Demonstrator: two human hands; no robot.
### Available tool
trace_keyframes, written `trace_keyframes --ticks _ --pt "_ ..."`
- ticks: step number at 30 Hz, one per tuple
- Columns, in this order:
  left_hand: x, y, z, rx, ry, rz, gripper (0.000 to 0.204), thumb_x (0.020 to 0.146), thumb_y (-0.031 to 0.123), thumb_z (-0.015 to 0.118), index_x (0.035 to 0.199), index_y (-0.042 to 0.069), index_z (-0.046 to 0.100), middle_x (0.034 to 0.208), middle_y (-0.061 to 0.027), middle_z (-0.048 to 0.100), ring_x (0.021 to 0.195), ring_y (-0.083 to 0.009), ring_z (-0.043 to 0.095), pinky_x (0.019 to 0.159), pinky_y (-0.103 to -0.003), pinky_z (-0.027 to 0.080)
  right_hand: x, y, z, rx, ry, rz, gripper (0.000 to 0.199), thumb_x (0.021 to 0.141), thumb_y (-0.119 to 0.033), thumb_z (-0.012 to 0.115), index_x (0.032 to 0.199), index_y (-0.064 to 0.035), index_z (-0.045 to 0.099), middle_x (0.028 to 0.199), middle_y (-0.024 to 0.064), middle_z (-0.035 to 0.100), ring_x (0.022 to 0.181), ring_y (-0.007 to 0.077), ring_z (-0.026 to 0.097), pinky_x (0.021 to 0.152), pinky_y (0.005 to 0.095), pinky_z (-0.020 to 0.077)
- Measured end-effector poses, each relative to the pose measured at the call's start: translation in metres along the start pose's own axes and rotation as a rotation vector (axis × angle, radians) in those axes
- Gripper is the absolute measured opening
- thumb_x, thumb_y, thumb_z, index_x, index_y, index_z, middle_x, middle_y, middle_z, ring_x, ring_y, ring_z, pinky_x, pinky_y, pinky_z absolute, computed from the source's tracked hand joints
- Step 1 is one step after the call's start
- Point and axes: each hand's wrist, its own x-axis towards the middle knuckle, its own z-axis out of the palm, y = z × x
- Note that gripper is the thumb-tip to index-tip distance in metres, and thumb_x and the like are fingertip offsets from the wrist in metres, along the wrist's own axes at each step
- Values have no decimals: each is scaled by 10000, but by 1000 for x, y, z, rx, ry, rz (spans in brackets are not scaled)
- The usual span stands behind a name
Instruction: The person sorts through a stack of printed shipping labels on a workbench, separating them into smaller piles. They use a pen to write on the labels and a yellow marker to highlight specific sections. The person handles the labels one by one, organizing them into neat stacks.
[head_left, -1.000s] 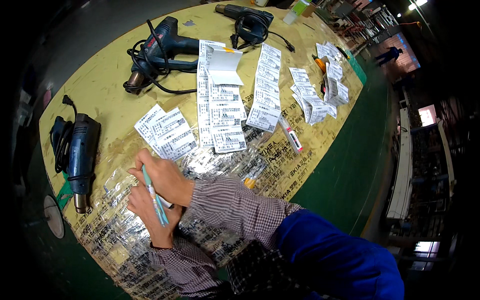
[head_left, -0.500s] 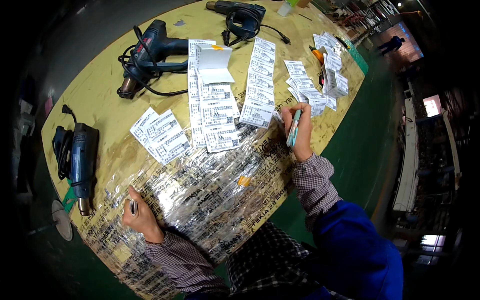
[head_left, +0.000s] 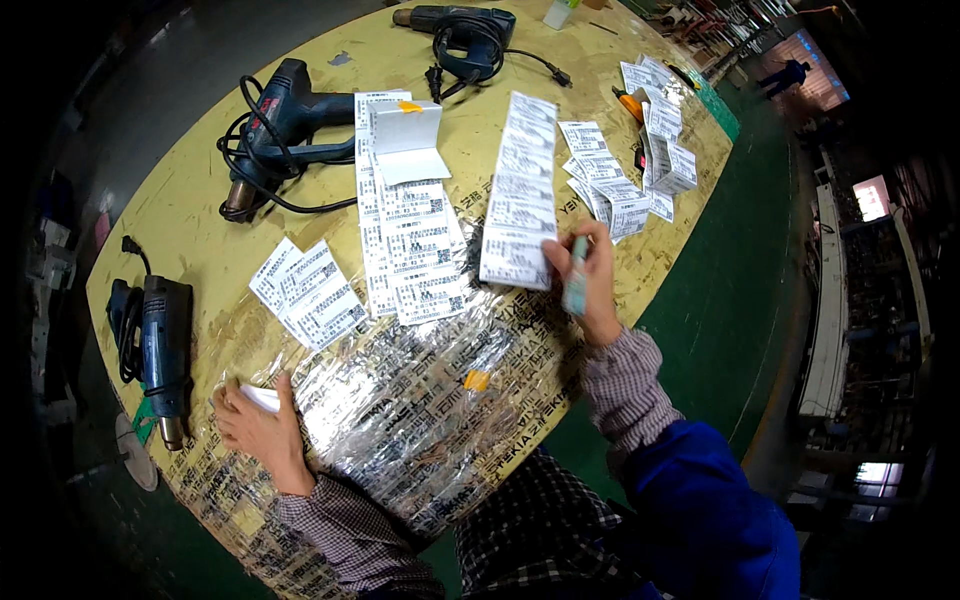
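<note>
Right hand: your right hand [head_left: 592, 292] is raised over the far side of the table, fingers curled around a teal pen [head_left: 576, 276] and at the same time pinching the near end of a long label strip [head_left: 518, 192] between thumb and fingers.
Label strip: it runs away from your right hand toward the far edge, near end lifted at your fingertips, far end lying on the yellow tabletop [head_left: 190, 190].
Pen: held upright in the right fist, just right of the strip's near corner.
Left hand: your left hand [head_left: 262, 428] lies low and near you, well apart from the right, fingers spread loosely and pressed on a small white paper [head_left: 262, 398] that shows at the fingertips. Cannot tell whether it is gripped or only held down.
Between the hands: a crinkled silver film sheet [head_left: 420, 400] with dark print covers the near table; a small orange tag [head_left: 477, 380] sits on it.
Beyond the left hand: a fanned pile of labels [head_left: 308, 292], then two wider label columns [head_left: 410, 240] with a folded white sheet [head_left: 408, 140] on top.
Left of the left hand: a dark heat gun [head_left: 162, 350], nozzle toward you.
Far from both hands: a second heat gun [head_left: 285, 125] with coiled cord, and a third [head_left: 460, 22] at the far edge.
Beyond the right hand: scattered label stacks [head_left: 640, 170].
</note>
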Motion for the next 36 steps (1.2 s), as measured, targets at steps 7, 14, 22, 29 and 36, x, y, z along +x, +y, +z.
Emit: trace_keyframes --ticks 7,14,22,29,36 --pt "-13 21 -13 -183 219 287 762 760 571 589 1310 73 417 1387 -227 297 1284 -388 262 1028 -595 78 -110 -6 -18 -116 -120 23 396 735 12 700 913 -88 361 801 38 518 651 84 468 560 225 416" --pt "-15 -2 -21 -491 380 135 551 783 328 643 1207 22 472 1278 -187 428 1203 -327 391 1017 -469 224 -186 -29 17 87 -304 -231 337 815 -62 666 911 -84 344 900 84 564 543 53 371 502 201 335" --pt "-36 -51 -15 -797 495 -23 283 790 114 614 1058 50 549 1160 -133 493 1089 -280 457 940 -428 321 -226 -34 30 45 -753 -37 346 805 -92 693 919 -80 366 690 58 488 560 98 456 497 240 369" --pt "-39 -60 -2 -591 203 62 396 781 291 697 1097 85 579 1149 -83 539 1078 -244 460 887 -388 260 -161 -84 95 26 -1214 -224 248 919 -185 522 1070 6 565 655 52 561 460 84 480 378 230 388" --pt "-31 -61 -9 -671 114 -36 530 706 246 746 1164 83 535 1172 -70 515 1092 -239 441 927 -388 244 -134 -78 263 -12 -1162 38 137 856 -95 587 924 24 585 652 12 576 541 29 478 450 201 377"
